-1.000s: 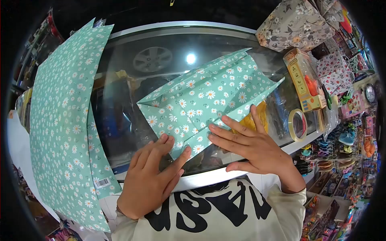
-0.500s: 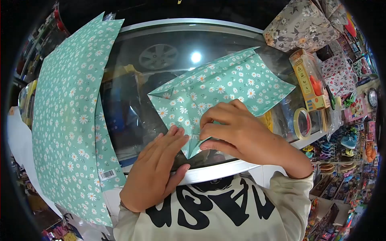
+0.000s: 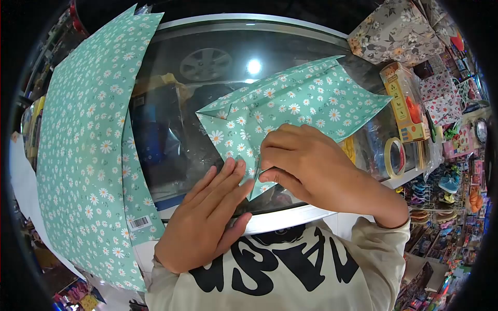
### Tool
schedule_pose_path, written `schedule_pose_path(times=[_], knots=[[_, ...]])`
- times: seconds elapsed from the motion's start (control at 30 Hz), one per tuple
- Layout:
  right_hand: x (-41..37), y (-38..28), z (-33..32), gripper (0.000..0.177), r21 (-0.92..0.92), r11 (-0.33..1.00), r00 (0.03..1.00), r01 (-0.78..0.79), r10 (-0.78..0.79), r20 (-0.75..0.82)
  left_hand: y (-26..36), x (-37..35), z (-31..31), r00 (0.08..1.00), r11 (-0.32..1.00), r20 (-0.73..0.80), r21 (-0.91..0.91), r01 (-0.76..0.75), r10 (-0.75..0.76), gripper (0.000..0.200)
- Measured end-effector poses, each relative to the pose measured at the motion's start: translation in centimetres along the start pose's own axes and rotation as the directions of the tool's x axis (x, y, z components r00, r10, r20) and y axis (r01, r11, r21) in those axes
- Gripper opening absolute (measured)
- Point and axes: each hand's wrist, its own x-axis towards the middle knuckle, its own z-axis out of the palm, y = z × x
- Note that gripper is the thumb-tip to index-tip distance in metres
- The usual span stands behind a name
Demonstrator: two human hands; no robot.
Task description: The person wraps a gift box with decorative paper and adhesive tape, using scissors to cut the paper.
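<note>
A green daisy-print paper packet (image 3: 311,98) lies slanted on the glass counter, with a folded flap along its upper edge. My right hand (image 3: 306,166) pinches the paper near its lower left corner, thumb and fingers closed on a fold. Flat against the left edge of that corner rests my left hand (image 3: 207,217), its fingers stretched out and the thumb apart. The fingertips of the two hands are close together. Part of the fold is hidden under the right hand's fingers.
A large daisy-print sheet (image 3: 88,145) with a barcode covers the counter's left side. On the right are a tape roll (image 3: 394,157), a yellow toy box (image 3: 402,103) and a floral box (image 3: 397,33). The counter's white edge (image 3: 290,217) runs before me.
The right hand's fingers have drawn the corner fold inward, and the lifted flap now shows less. My left fingertips have moved slightly right, closer to the right hand. The view has shifted a little.
</note>
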Motion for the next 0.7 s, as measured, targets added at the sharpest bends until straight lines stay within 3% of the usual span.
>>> schedule_pose_path(times=[0.07,0.17,0.37,0.7], knots=[[0.1,0.0,-0.1,0.011,-0.007,1.0,1.0,0.001,-0.001,0.019,0.1,0.0,0.1,0.999,0.998,-0.023,-0.054,0.036,-0.037,0.037],[0.2,0.0,-0.1,0.014,-0.052,0.999,0.999,0.0,0.002,0.039,-0.3,-0.1,0.1,0.998,0.996,0.015,0.059,-0.067,0.066,0.033],[0.9,-0.5,-0.6,0.017,-0.183,0.983,0.991,0.026,-0.002,0.135,-0.3,0.0,0.1,0.998,0.996,0.01,0.066,-0.06,0.06,0.022],[2.0,-0.1,-1.1,0.014,-0.153,0.988,0.968,0.022,0.017,0.25,-0.2,0.0,-0.2,0.997,0.996,0.052,0.074,-0.058,0.054,0.046]])
